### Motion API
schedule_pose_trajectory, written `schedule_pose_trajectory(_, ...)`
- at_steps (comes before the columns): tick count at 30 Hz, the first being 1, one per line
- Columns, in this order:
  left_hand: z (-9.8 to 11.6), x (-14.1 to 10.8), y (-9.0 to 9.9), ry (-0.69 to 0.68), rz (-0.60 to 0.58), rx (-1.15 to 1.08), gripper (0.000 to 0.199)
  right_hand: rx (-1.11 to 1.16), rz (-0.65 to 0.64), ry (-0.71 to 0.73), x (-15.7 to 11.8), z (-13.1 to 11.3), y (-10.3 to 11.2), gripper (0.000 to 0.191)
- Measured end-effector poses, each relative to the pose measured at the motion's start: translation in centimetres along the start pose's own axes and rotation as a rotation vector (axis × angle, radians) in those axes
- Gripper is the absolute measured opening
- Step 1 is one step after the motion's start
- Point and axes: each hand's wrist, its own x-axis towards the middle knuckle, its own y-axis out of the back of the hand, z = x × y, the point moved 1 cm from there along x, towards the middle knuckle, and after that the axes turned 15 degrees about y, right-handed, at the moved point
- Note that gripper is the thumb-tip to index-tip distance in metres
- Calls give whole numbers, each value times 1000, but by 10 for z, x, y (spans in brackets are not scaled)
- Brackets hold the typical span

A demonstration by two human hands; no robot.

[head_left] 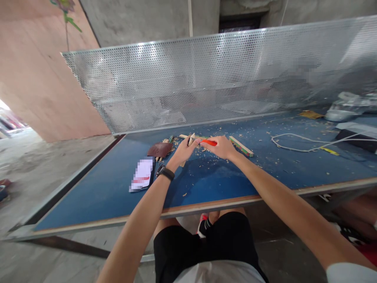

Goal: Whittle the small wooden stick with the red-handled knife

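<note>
My left hand [185, 150], below a black wristwatch [165, 172], is closed around a small pale wooden piece [192, 138] whose pointed end sticks up past the fingers. In my right hand [224, 147] is an orange-handled knife [210, 142], held close against the wood; its blade cannot be made out. Both hands meet above the blue table [206, 192]. Wood shavings [216, 160] lie scattered under and around them. Just right of my right hand rests a wooden strip with green and red sides [241, 146].
Left of my hands lie a dark brown piece [160, 149], small sticks and a phone [142, 173]. A perforated metal panel [176, 86] stands along the back edge. To the right are a white cable [294, 149], a yellow item [330, 151] and a plastic bag [347, 106].
</note>
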Motion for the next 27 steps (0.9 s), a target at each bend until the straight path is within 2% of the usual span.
schedule_pose_trajectory(7,-8,4,-1,84,-25,-25,51,-173,17,-13,-1,-3,-2,61)
schedule_pose_trajectory(15,0,-2,2,146,-40,-60,49,-251,39,-8,0,-6,-7,60)
schedule_pose_trajectory(22,3,-2,-1,158,-3,-99,45,-224,74,-29,0,-12,-8,63)
schedule_pose_trajectory(27,6,-2,-4,199,49,-117,43,-123,92,-28,0,-12,-5,65)
